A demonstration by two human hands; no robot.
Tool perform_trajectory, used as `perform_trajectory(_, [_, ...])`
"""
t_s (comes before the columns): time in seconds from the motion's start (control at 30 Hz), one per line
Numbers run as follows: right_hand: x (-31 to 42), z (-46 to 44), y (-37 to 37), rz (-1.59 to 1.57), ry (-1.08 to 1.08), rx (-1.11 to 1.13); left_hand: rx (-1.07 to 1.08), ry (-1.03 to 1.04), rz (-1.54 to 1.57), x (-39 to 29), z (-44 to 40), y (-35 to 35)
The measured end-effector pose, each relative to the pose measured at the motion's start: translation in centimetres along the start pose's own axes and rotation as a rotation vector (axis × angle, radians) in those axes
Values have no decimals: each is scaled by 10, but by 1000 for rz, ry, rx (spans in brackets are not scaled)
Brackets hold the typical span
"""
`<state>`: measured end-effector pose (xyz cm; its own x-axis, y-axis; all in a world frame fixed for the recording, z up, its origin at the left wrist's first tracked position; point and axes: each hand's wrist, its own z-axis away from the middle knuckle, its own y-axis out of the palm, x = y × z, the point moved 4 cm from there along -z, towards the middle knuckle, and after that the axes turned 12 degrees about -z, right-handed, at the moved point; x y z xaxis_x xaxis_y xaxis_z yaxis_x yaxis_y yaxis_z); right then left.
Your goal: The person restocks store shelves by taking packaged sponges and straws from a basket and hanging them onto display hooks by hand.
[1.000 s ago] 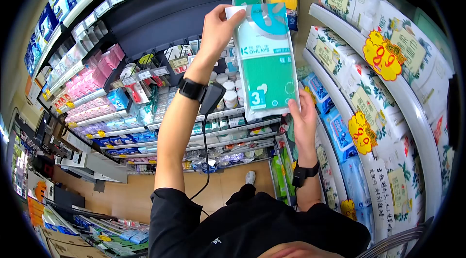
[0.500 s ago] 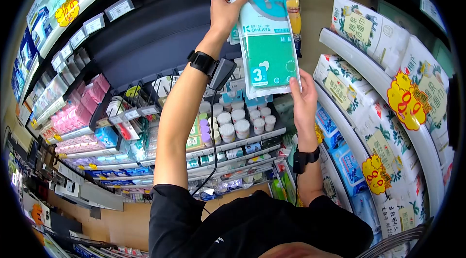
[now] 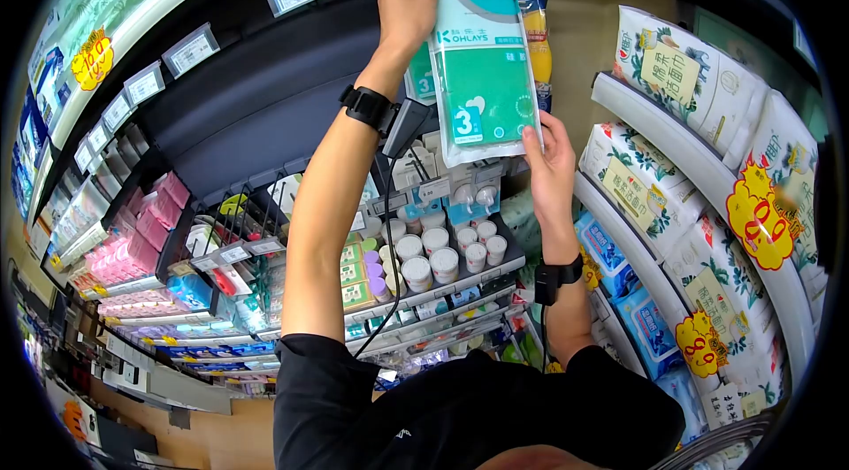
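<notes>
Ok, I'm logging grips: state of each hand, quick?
Left hand: holding the green package by its upper left corner.
Right hand: holding the same package at its lower right edge.

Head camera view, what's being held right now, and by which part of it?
A green-and-white packet: the left hand holds its upper left corner, the right hand its lower right edge.
</notes>
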<state>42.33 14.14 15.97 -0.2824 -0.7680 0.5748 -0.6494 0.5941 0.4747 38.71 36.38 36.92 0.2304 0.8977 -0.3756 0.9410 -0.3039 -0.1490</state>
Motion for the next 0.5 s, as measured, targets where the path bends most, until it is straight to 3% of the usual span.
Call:
perform_trajectory(0.2, [-7,-9,-1,26,14,14,-96,-44,-106,0,0,3])
perform_trajectory(0.33, [-10,-11,-3,36,15,8,-46,-70,-109,3,2,4])
perform_trajectory(0.5, [-16,-16,-4,57,21,5,-121,-45,0,4,4,9])
